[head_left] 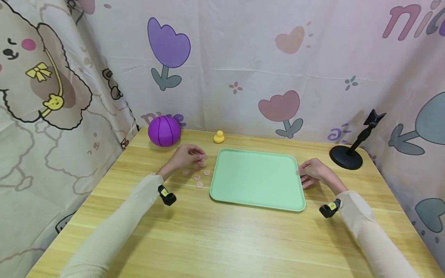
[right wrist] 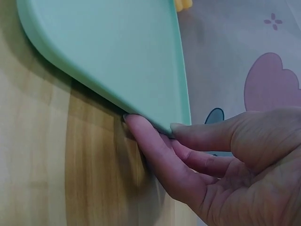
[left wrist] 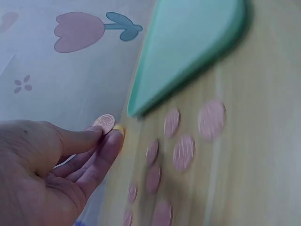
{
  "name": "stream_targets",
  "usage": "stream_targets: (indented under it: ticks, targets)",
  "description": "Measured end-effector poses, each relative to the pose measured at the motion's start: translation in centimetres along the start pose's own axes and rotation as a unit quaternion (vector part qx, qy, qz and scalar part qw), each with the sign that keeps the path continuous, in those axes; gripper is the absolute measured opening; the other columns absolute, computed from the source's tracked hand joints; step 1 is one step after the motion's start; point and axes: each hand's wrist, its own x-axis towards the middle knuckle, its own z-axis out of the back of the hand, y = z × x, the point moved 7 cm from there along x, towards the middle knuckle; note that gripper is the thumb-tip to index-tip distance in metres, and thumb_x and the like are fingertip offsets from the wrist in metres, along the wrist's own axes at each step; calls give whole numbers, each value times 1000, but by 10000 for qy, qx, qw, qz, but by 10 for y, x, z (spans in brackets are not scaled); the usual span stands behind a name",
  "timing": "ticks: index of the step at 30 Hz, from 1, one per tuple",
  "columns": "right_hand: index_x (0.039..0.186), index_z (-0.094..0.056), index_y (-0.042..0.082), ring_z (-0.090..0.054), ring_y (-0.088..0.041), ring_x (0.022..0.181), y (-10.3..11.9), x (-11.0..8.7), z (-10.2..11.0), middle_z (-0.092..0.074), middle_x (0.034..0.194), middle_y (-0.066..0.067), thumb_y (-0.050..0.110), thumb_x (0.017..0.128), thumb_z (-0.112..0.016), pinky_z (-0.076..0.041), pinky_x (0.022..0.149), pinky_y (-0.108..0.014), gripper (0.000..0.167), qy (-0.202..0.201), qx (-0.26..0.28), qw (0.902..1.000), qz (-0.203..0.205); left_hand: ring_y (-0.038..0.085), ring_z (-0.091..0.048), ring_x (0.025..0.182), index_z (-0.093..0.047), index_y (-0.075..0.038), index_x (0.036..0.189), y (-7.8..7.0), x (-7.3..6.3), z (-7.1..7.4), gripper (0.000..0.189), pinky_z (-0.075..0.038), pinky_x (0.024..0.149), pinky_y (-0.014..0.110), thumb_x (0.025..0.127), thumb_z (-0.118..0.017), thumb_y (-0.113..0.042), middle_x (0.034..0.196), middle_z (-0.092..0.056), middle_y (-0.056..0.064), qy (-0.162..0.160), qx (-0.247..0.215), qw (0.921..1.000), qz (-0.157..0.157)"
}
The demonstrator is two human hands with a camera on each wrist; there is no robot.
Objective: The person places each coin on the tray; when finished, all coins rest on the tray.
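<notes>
On the wood-grained desk (head_left: 222, 239), round pink coins (head_left: 197, 177) lie left of the green rectangular tray (head_left: 257, 179). Behind-left of them: a purple round ball (head_left: 164, 131); behind the tray, a small yellow duck (head_left: 218, 137); rightmost, a black round-based stand (head_left: 346, 156).

1. The right hand (right wrist: 225, 165) pinches the rim of the green tray (right wrist: 113, 56) near one corner, thumb on the edge, another fingertip against the side.
2. A shadow runs beside that rim on the wooden table (right wrist: 37, 141).
3. Past the table's edge, pale cloth (right wrist: 221, 52) bears a pink tulip (right wrist: 270, 84).
4. Something yellow (right wrist: 183, 4), partly cropped, shows beyond the tray.
</notes>
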Motion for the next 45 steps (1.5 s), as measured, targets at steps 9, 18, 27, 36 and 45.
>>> stream_targets:
  ticks: [9, 18, 27, 36, 45]
  targets:
    - [116, -55, -17, -71, -16, 67, 4, 5, -5, -68, 81, -14, -1, 103, -57, -65, 67, -38, 20, 105, -228, 9997, 15, 19, -69, 98, -76, -3, 116, 2, 31, -38, 20, -55, 93, 31, 99, -73, -14, 109, -77, 12, 153, -783, 9953, 545]
    - [108, -56, -15, -70, -16, 66, -1, 2, -3, -66, 78, -13, -2, 103, -57, -65, 68, -38, 14, 133, -343, 9993, -114, 16, -73, 80, -75, 6, 108, -13, 52, -76, 14, -62, 77, 27, 96, -73, -1, 102, -76, 18, 51, -1408, 9888, 502]
    - [111, -55, -16, -69, -15, 65, -3, 2, -6, -66, 77, -12, -2, 104, -56, -65, 67, -38, 16, 28, -287, 9996, -27, 20, -74, 77, -76, 4, 99, -25, 52, -93, 7, -59, 68, 26, 97, -72, -2, 93, -77, 16, -361, -603, 9973, 217]
    - [111, -55, -16, -67, -16, 66, 1, 5, -5, -64, 78, -14, -1, 104, -56, -65, 66, -37, 17, 6, -404, 9992, -5, 21, -72, 73, -75, 5, 93, -32, 56, -92, 6, -56, 64, 26, 96, -72, 1, 89, -76, 17, -591, -128, 9982, -2]
    - [110, -58, -16, -68, -15, 66, 1, 5, -3, -65, 78, -13, 0, 105, -56, -65, 68, -38, 17, 2, -495, 9988, 17, 18, -69, 71, -76, 5, 94, -35, 63, -98, 7, -55, 63, 25, 96, -71, 1, 91, -77, 17, -598, -163, 9980, 155]
